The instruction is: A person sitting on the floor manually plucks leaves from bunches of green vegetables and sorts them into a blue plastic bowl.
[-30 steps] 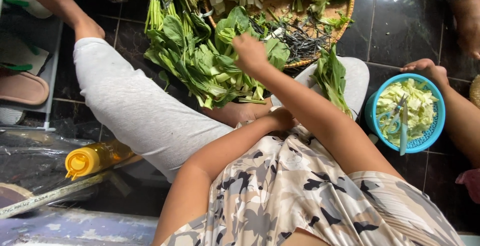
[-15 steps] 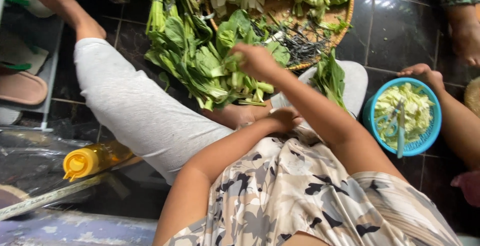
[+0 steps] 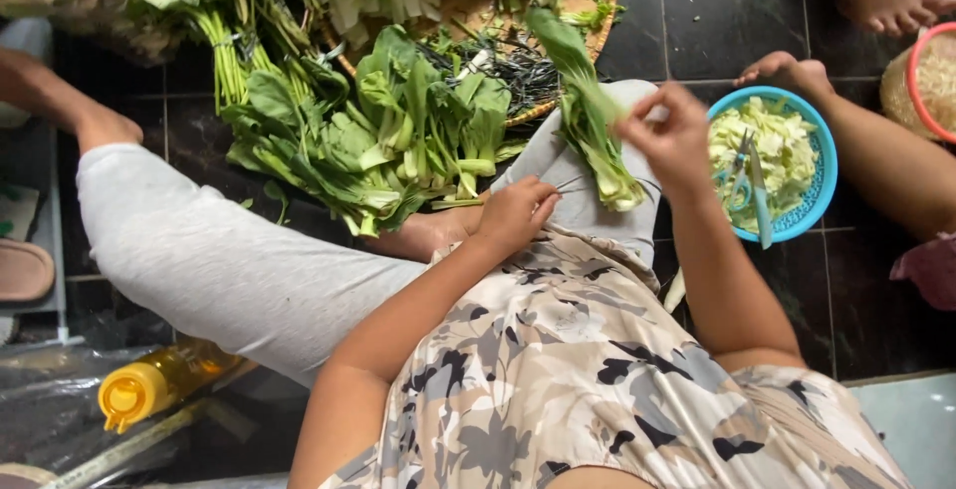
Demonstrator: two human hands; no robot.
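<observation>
Item: long green leafy stalk with pale stem (image 3: 596, 125), lifted over the lap, long axis running from the woven tray down toward the knee. Right hand (image 3: 669, 135) pinches its lower stem, fingers pressed together on it; a second ago that hand was reaching into the heap of loose green leaves (image 3: 383, 135). Left hand (image 3: 516, 212) lies just left of the stalk, curled around a thin item. Round woven tray (image 3: 597, 26) behind. Blue plastic bowl of chopped pale greens (image 3: 819, 175) to the right, another person's hand (image 3: 787, 71) on its rim.
</observation>
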